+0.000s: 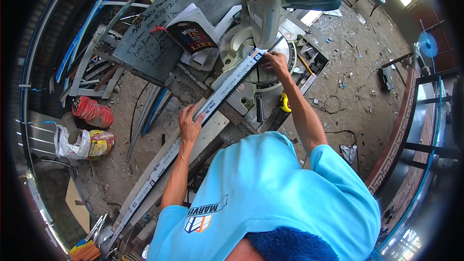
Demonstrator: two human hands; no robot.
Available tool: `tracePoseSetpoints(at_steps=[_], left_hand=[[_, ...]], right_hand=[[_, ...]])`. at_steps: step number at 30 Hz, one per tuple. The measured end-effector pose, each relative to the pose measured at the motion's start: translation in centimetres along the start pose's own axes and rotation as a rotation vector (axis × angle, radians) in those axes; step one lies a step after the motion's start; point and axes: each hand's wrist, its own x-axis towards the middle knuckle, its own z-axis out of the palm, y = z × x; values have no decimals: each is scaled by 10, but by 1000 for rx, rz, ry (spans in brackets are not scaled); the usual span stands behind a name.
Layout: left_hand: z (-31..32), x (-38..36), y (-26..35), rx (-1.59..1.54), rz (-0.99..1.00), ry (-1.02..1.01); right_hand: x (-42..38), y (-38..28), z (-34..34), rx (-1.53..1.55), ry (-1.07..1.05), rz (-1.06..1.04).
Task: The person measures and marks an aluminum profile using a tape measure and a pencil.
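A long aluminium profile [227, 87], wrapped in printed film reading "WINDOW HARDWARE", lies slantwise across the base of a mitre saw [266, 24]. My left hand [190, 124] grips the profile partway along, fingers over its edge. Close to the saw blade area, my right hand [276, 64] holds the profile's far end between thumb and fingers. The saw's head stands raised over that end; the blade itself is mostly hidden by its guard. Beyond my left hand the profile runs down towards the lower left. A black saw handle [260, 107] points towards me.
A yellow tape measure [285, 102] and a pencil [306, 65] lie right of the saw. Left of it are a notebook [193, 31] and a board with handwriting [140, 50]. Offcuts [99, 75] and bags [92, 140] crowd the left floor; scraps litter the right.
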Motion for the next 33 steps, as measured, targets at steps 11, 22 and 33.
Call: tracePoseSetpoints(at_steps=[11,22,33], left_hand=[[31,-59,78,-593,-352,-368],[129,-31,132,-1608,-781,-893],[125,-81,132,-1454,-957,-289]], right_hand=[[-143,79,-85,-1327,-91,-332],[-95,-11,-99,-640,-63,-165],[75,36,-210,-1327,-257,-301]])
